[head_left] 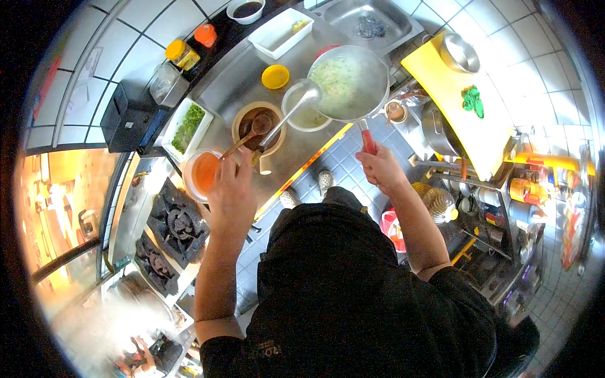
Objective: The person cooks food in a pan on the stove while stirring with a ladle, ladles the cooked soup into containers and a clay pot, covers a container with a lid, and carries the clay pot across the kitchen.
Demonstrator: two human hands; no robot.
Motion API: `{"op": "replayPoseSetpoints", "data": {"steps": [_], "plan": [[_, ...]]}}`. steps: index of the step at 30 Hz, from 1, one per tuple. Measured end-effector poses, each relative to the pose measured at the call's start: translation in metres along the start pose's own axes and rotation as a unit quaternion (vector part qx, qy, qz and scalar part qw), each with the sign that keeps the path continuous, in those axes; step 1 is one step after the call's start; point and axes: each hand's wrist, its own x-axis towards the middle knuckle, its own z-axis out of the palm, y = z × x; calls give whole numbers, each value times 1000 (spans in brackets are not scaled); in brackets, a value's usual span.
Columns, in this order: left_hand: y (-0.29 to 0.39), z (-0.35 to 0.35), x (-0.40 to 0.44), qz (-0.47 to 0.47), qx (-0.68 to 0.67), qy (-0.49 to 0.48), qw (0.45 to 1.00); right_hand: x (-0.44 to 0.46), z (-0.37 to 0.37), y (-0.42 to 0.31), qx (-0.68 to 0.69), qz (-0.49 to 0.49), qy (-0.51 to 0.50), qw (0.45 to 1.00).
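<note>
My right hand (381,167) is closed around the red handle of a frying pan (377,94). Steaming pale liquid with green bits fills part of the pan, which overlaps a white bowl (291,104) holding similar liquid. My left hand (233,183) is closed by the handle end of a metal ladle (309,96), whose head lies at the pan's left rim; the exact grip is partly hidden. Beside those fingers ends the handle of a wooden spoon (260,125), resting over a round container (277,146) of dark brown contents. A tub of orange stuff (205,171) is left of this hand.
A stove burner (179,220) lies at left. Chopped greens (188,129), a yellow lid (275,77) and a white tray (268,43) are on the steel counter. Behind is a sink (378,22); at right, a yellow board (441,75) with a metal bowl (460,53). Another person's arm (146,359) shows lower left.
</note>
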Motion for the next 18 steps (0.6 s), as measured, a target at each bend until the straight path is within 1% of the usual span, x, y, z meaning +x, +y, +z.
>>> {"op": "replayPoseSetpoints", "data": {"steps": [4, 10, 13, 18], "plan": [[3, 29, -4, -44, -142, 42, 988, -1, 5, -3, 35, 3, 1, 999], [18, 38, -2, -100, -158, 13, 982, 0, 9, -5, 33, 18, -3, 999], [15, 45, -2, -70, -160, 50, 983, 2, 6, -1, 21, 19, -23, 999], [18, 43, -1, -79, -168, 47, 981, 2, 9, 0, 25, 9, -20, 999]]}}
